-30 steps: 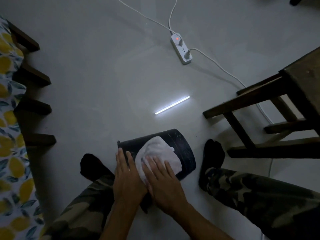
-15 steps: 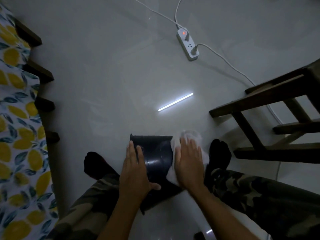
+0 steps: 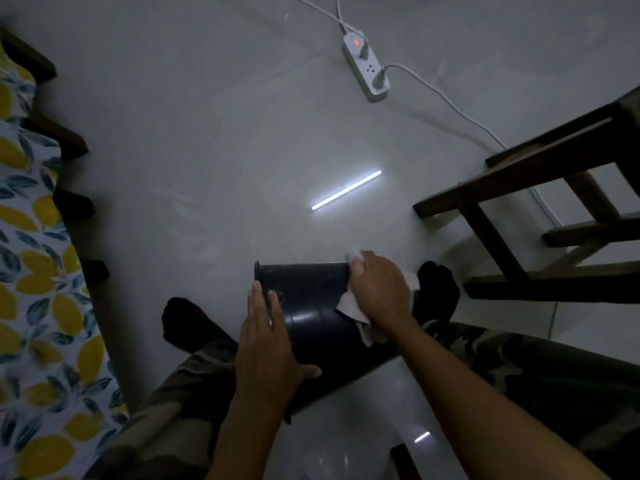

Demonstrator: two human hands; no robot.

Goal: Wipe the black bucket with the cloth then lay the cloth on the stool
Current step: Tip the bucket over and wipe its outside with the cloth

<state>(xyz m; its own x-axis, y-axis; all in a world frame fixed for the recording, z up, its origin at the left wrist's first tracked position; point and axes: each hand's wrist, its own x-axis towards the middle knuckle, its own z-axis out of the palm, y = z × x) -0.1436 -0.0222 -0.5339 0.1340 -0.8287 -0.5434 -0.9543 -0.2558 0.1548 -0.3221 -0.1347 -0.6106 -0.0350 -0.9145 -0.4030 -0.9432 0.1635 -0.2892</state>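
A dim room with a pale, glossy tiled floor [image 3: 214,140] frames the scene, and a seated person's camouflage-trousered legs spread to either side at the bottom of the view. Between the dark-socked feet lies the black plastic bucket [image 3: 311,313], tipped on its side on the floor. The left hand [image 3: 268,351] rests flat on the bucket's left flank, fingers extended and close together, thumb hooked round the lower wall, bracing it. The right hand [image 3: 379,292] presses the crumpled white cloth [image 3: 349,303] against the bucket's right end, fingers curled over the fabric, which pokes out above and below the palm.

I judge the wiping to be in progress: the cloth is in contact with the bucket wall, and how much of the surface has been cleaned cannot be told in this light. Laying the cloth down is not yet done. The dark wooden stool [image 3: 540,174] stands just beyond the right foot, its seat mostly out of view. Farther off, a white power strip [image 3: 367,71] with a red light lies on the floor, cords trailing.
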